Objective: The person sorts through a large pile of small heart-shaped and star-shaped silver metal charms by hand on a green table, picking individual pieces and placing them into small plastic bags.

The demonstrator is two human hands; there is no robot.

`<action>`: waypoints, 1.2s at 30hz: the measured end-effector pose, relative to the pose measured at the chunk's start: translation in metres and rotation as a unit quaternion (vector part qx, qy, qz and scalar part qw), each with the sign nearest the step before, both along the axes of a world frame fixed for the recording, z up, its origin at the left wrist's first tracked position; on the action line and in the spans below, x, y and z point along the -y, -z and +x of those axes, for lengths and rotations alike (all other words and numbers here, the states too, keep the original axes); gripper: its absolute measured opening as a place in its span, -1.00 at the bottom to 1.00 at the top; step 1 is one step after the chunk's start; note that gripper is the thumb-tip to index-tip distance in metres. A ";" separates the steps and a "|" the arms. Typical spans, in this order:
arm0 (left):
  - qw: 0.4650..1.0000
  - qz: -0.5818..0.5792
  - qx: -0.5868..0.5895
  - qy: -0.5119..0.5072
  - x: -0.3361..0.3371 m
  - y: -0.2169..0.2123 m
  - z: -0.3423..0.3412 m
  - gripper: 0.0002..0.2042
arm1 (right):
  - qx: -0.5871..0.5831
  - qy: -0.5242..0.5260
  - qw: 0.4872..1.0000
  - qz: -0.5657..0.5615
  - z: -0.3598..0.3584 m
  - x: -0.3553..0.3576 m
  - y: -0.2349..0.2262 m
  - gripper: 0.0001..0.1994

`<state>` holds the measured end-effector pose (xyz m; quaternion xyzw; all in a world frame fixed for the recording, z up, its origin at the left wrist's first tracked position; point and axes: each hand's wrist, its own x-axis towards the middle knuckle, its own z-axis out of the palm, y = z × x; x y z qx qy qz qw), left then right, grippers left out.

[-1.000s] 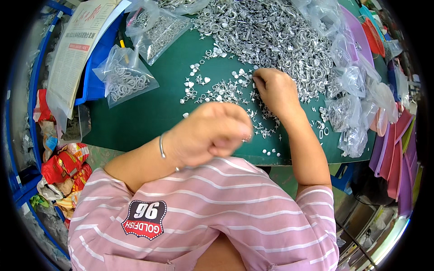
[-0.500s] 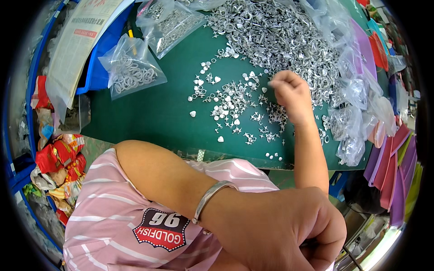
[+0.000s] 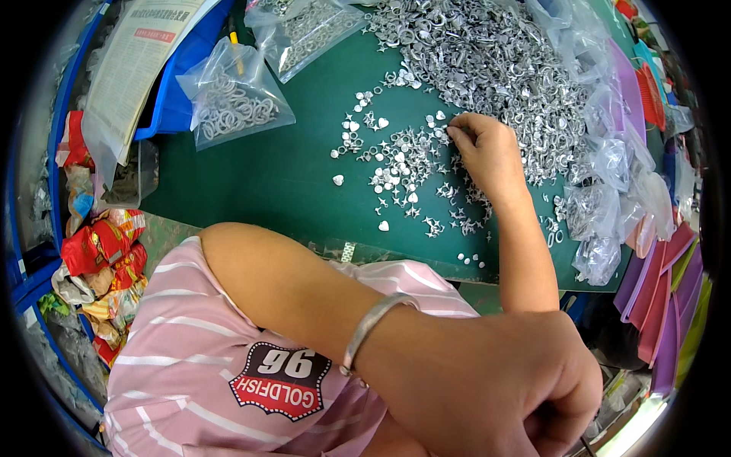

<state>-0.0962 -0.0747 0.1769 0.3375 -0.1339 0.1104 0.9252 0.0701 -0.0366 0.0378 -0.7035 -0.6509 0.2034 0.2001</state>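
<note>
My right hand (image 3: pixel 487 156) reaches over the green table (image 3: pixel 289 175), its thumb and forefinger pinched at the edge of a big heap of small silver metal pieces (image 3: pixel 487 61). What lies between those fingertips is too small to make out. Left of and below it is a looser spread of silver charms (image 3: pixel 400 164), with stars, hearts and rings among them. Close to the camera my left hand (image 3: pixel 495 381), with a silver bangle (image 3: pixel 369 327) at the wrist, is curled closed above my lap. Its fingertips are turned under, so anything in them is hidden.
Clear bags of rings (image 3: pixel 240 107) and of small metal parts (image 3: pixel 304 34) lie at the upper left, beside a blue bin (image 3: pixel 175 87) with printed paper (image 3: pixel 141 61) over it. Plastic bags (image 3: pixel 601 198) line the right edge. Crumpled red wrappers (image 3: pixel 103 247) sit at far left.
The view has shifted a little. My right hand has turned and its fingertips have come to the near edge of the heap. My left hand stays curled.
</note>
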 end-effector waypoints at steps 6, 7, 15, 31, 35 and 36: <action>0.886 0.195 -0.316 -0.276 -0.042 0.056 -0.012 -0.94 | 0.009 -0.009 0.997 0.078 0.007 0.008 0.011 -0.91; 0.849 0.222 -0.357 -0.321 -0.053 0.073 -0.014 -0.92 | 0.016 -0.026 0.996 0.089 0.011 0.014 0.004 -0.91; 0.837 -0.004 -0.428 -0.341 -0.070 0.119 -0.038 -0.86 | 0.035 -0.017 0.992 0.119 0.027 0.017 0.009 -0.90; 0.831 -0.024 -0.439 -0.341 -0.067 0.127 -0.041 -0.86 | -0.127 -0.016 0.992 0.001 0.006 0.014 0.005 -0.85; 0.825 -0.019 -0.445 -0.348 -0.067 0.127 -0.045 -0.86 | -0.022 -0.023 0.999 0.027 0.001 0.011 0.003 -0.84; 0.820 -0.009 -0.449 -0.355 -0.067 0.128 -0.044 -0.86 | -0.022 -0.030 0.999 0.014 0.001 0.010 0.002 -0.84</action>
